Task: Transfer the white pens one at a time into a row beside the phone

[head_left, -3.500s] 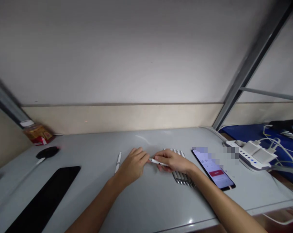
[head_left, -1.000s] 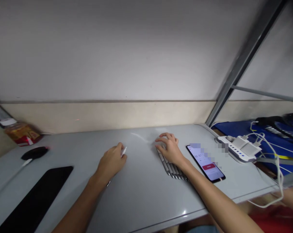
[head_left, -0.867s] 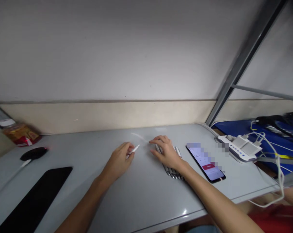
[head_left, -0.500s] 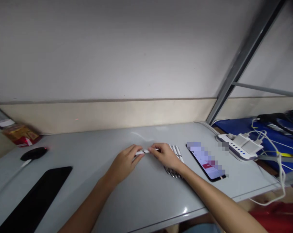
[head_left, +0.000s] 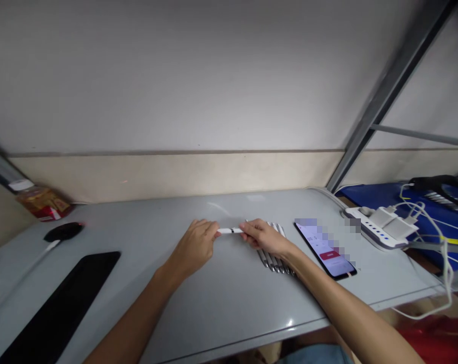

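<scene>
A white pen [head_left: 226, 231] with a dark band at its middle is stretched level between my two hands, above the grey desk. My left hand [head_left: 199, 243] pinches its left end, fingers closed. On the other end, my right hand [head_left: 262, 235] grips with thumb and fingers, covering that part. Several similar white pens with silver tips [head_left: 275, 263] lie side by side on the desk, partly hidden under my right hand and wrist.
Right of the pens lies a lit phone [head_left: 325, 250], then a white power strip [head_left: 378, 230] with plugged chargers and cables. At left are a black mat [head_left: 67, 298], a black round device [head_left: 64, 232] and a lidded jar [head_left: 43, 201]. A metal post [head_left: 369, 116] rises at right.
Both hands still hold the pen. The left fingers have closed further round its end, and its two parts now look joined in line. The view has shifted slightly.
</scene>
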`<act>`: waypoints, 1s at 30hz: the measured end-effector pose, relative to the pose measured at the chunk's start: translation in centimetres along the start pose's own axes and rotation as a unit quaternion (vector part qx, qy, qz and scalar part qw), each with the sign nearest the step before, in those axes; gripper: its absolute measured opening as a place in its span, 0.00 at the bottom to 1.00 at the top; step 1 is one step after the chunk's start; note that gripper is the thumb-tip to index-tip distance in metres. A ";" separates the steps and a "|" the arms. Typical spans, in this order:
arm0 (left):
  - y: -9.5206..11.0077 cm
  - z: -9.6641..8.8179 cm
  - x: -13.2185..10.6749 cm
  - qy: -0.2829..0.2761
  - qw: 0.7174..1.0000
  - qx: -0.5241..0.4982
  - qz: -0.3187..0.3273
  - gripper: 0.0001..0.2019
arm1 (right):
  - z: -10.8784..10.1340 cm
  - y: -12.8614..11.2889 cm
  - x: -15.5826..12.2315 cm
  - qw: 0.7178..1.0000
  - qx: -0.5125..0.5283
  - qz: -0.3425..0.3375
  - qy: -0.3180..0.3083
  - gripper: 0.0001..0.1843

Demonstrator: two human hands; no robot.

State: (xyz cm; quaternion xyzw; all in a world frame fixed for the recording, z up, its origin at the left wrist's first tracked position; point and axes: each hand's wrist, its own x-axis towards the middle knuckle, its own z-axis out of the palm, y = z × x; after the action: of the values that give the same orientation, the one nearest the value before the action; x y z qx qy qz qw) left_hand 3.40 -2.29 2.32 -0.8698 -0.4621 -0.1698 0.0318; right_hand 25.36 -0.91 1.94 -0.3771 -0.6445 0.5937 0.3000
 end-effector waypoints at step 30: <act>-1.0 1.5 -0.3 -0.002 0.990 -0.137 -0.042 0.11 | -0.9 -0.4 -0.6 0.901 -0.354 -0.238 0.086 0.14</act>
State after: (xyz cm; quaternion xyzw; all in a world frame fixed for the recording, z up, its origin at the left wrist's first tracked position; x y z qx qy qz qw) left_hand 2.82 -1.61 0.74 -0.8460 -0.4709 -0.2312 -0.0957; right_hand 26.31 -0.92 2.51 -0.3434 -0.8542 0.2029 0.3336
